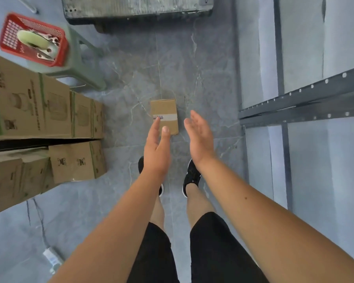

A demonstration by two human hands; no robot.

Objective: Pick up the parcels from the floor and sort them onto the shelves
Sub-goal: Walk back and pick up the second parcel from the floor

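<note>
A small brown cardboard parcel (pixel 165 111) with a white label strip lies flat on the grey marbled floor just ahead of my feet. My left hand (pixel 156 148) hovers above its near left corner, fingers extended and apart, holding nothing. My right hand (pixel 199 137) is to the parcel's right, palm turned inward, fingers spread, also holding nothing. Neither hand touches the parcel. The grey metal shelf (pixel 302 103) runs along the right side.
Stacked large cardboard boxes (pixel 39 111) fill the left. Behind them a green stool (pixel 78 64) carries a red basket (pixel 32 38) with tools. A grey grimy unit (pixel 137 9) stands at the far end. A cable and power strip (pixel 51 258) lie at lower left.
</note>
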